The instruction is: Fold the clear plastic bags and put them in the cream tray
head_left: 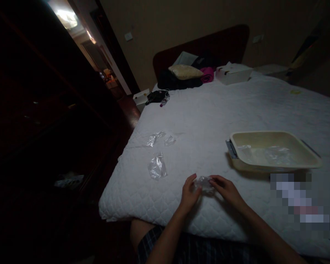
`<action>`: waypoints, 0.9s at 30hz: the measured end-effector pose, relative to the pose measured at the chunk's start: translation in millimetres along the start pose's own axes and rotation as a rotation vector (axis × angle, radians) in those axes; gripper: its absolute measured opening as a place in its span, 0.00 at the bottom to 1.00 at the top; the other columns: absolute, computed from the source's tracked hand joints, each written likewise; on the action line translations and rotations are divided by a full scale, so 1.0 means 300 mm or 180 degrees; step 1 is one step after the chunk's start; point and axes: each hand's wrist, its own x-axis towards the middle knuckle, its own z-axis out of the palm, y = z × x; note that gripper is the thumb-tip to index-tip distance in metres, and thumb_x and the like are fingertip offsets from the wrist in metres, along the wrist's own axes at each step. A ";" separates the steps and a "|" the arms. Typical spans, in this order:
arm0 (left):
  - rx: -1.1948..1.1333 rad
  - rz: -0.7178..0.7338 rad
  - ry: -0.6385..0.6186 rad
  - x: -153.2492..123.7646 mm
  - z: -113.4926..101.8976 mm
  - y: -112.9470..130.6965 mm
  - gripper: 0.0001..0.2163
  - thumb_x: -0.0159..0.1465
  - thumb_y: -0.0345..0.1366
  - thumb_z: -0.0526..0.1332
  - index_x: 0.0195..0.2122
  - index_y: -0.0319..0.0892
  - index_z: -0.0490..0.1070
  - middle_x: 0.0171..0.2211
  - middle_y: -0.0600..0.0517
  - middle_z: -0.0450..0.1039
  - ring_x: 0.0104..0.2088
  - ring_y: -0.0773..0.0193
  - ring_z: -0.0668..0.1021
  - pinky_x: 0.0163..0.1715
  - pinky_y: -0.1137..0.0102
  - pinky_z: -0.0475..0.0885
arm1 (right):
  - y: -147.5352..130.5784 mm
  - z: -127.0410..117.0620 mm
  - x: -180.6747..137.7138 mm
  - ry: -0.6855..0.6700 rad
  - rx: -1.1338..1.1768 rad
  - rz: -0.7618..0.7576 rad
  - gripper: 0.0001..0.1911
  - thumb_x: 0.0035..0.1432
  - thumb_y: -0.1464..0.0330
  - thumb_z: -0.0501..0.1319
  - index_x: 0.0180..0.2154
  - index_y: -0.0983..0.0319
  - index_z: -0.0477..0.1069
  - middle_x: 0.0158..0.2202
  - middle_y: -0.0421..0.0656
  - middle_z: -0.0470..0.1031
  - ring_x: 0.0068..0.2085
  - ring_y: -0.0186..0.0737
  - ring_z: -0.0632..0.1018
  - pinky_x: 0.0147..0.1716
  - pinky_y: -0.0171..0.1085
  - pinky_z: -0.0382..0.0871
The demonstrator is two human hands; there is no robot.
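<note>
A crumpled clear plastic bag is between my two hands, just above or on the white quilted bed cover near its front edge. My left hand grips the bag's left side, thumb and fingers curved round it. On the opposite side, my right hand pinches the bag with thumb and fingertips. To the left lie a larger clear plastic bag and two smaller clear pieces, one long and one short. A cream plastic tub with grey handles stands to the right, with clear plastic inside.
The white bed cover spreads around my hands. At its far end are a pillow, a rolled magenta cloth and a white box. A small bottle lies near the left edge. Blurred-out squares hide something right of me.
</note>
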 end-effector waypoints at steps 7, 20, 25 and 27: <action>-0.1626 -0.1351 -0.0505 0.032 0.109 0.041 0.22 0.50 0.51 0.63 0.33 0.34 0.71 0.25 0.50 0.71 0.25 0.67 0.72 0.30 0.71 0.68 | -0.041 -0.093 0.035 0.0255 0.0345 0.0273 0.24 0.44 0.51 0.61 0.37 0.62 0.72 0.32 0.46 0.77 0.33 0.44 0.78 0.36 0.43 0.73; -0.1404 -0.1415 -0.1172 0.064 0.358 0.106 0.27 0.46 0.52 0.65 0.41 0.36 0.67 0.30 0.49 0.72 0.25 0.67 0.73 0.26 0.72 0.68 | 0.017 -0.338 0.000 0.0926 0.0399 0.0565 0.23 0.37 0.54 0.66 0.33 0.62 0.71 0.27 0.45 0.77 0.31 0.45 0.78 0.30 0.42 0.74; 0.0596 -0.0447 -0.0585 0.064 0.306 0.040 0.14 0.57 0.44 0.57 0.40 0.40 0.69 0.30 0.50 0.72 0.26 0.67 0.72 0.28 0.70 0.67 | -0.043 -0.580 0.098 0.1481 0.0254 0.0439 0.23 0.37 0.57 0.66 0.35 0.63 0.70 0.28 0.43 0.76 0.30 0.41 0.77 0.29 0.38 0.72; 0.1196 -0.0196 -0.0325 0.058 0.264 -0.005 0.11 0.60 0.41 0.54 0.38 0.41 0.69 0.28 0.51 0.71 0.27 0.65 0.71 0.29 0.69 0.66 | -0.048 -0.667 0.172 0.1480 0.0142 0.0322 0.21 0.38 0.58 0.66 0.35 0.63 0.70 0.28 0.42 0.75 0.29 0.39 0.76 0.28 0.37 0.72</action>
